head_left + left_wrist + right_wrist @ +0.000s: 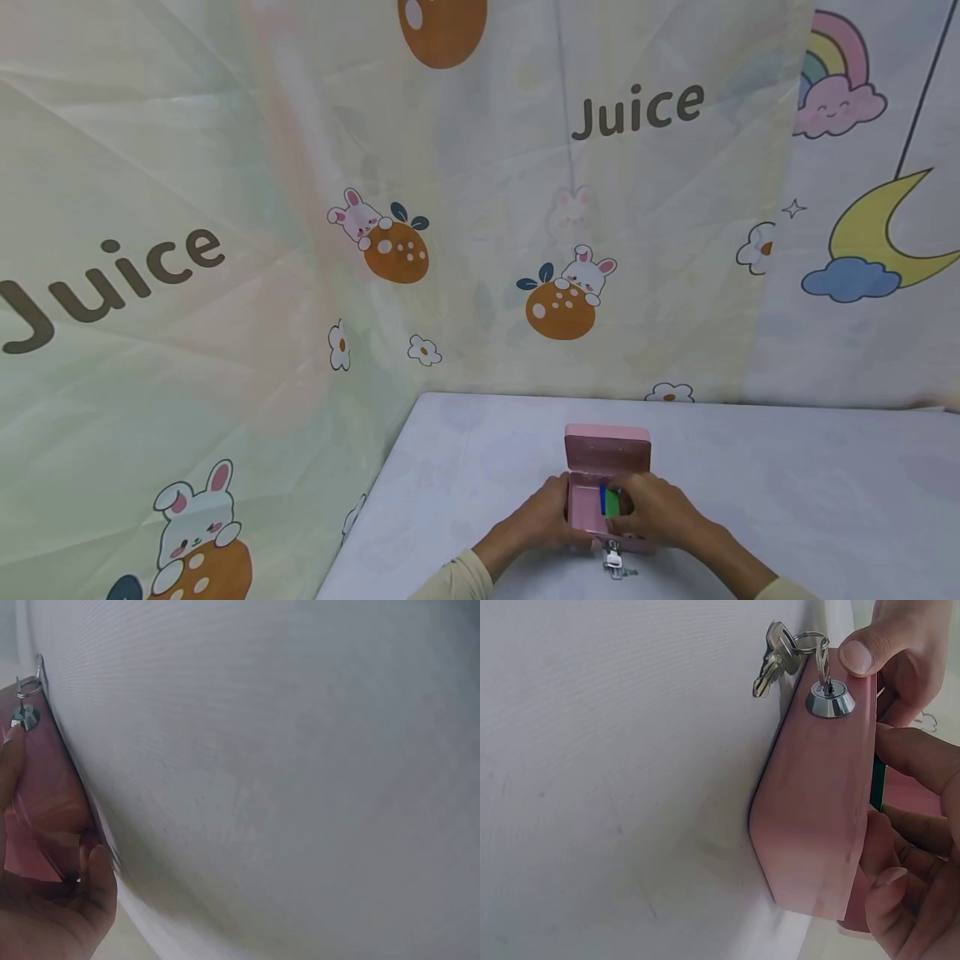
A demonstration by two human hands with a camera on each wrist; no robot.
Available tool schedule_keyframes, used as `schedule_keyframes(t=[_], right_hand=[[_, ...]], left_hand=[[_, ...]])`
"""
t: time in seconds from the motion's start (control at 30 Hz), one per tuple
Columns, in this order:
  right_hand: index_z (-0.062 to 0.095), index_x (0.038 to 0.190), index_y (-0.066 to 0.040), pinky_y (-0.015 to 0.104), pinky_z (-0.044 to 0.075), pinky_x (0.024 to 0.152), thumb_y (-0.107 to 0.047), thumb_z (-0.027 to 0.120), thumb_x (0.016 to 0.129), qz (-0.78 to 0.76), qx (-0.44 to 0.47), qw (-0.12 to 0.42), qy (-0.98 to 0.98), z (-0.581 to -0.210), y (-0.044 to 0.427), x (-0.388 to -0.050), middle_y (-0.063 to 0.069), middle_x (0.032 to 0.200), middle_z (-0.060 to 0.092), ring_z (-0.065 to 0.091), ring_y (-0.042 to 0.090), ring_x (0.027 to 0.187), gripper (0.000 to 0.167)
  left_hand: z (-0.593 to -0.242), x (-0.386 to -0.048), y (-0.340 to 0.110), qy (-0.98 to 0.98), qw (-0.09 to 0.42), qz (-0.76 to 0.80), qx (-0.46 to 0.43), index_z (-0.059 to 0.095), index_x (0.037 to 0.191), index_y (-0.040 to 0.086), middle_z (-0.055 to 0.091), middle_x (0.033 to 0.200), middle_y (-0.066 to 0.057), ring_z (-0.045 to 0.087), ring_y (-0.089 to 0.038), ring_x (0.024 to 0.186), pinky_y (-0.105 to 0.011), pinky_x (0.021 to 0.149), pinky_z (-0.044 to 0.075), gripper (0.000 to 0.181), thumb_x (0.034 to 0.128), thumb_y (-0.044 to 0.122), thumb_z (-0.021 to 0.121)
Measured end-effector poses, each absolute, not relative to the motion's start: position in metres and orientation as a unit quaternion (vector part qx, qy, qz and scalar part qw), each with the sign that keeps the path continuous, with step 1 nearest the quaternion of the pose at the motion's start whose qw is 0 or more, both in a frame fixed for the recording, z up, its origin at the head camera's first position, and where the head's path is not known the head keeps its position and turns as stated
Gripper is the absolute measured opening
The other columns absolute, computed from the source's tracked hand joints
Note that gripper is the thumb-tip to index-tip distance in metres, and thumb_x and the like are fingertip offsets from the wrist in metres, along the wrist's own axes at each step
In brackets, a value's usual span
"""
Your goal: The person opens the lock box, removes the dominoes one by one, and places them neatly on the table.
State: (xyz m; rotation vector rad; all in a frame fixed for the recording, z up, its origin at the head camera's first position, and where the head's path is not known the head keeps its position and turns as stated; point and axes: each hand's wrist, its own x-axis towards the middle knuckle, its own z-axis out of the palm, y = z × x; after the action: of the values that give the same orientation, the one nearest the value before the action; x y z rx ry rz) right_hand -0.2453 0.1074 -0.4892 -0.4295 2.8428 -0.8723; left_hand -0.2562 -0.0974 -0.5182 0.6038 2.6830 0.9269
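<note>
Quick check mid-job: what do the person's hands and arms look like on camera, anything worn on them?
The left hand and right hand are both ungloved, with no rings visible. Each arm enters the head view in a plain, pale beige left sleeve or right sleeve, leaving the wrists bare. No cables or markings show.

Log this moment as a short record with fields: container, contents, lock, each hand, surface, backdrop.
Container: pink, glossy rectangular box, lid open
Contents: flat green piece beside a flat blue piece; material unclear
Lock: round silver metal lock on the front, one key inserted; a second silver metal key hangs from the ring
Left hand: grips the box's left side
Right hand: inside the box, holding the green piece
Surface: white-covered table
Backdrop: pale printed sheet with rabbits and "Juice"
</note>
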Motion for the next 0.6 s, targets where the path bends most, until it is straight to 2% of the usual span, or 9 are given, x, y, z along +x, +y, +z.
schedule_keyframes(t=[0.4, 0.6], right_hand=[[0.073, 0.100, -0.009, 0.028, 0.041, 0.055, -0.016, 0.091, 0.069, -0.291, -0.137, 0.067, 0.944, -0.489, 0.115, -0.243, -0.002, 0.064, 0.054, 0.049, 0.015, 0.062, 0.037], [0.073, 0.105, -0.008, 0.029, 0.042, 0.056, -0.015, 0.090, 0.070, -0.294, -0.133, 0.073, 0.944, -0.487, 0.119, -0.243, -0.002, 0.066, 0.055, 0.050, 0.015, 0.063, 0.040]], left_hand=[[-0.519, -0.257, -0.097, 0.912, 0.120, 0.329, 0.214, 0.044, 0.142, 0.027, 0.057, 0.124, 0.012, 0.053, 0.000, 0.108, -0.031, 0.103, 0.048, 0.085, 0.0715, 0.033, 0.092], [-0.520, -0.258, -0.097, 0.907, 0.116, 0.334, 0.230, 0.044, 0.140, 0.028, 0.058, 0.126, 0.012, 0.054, 0.000, 0.109, -0.030, 0.104, 0.048, 0.083, 0.0723, 0.032, 0.091]])
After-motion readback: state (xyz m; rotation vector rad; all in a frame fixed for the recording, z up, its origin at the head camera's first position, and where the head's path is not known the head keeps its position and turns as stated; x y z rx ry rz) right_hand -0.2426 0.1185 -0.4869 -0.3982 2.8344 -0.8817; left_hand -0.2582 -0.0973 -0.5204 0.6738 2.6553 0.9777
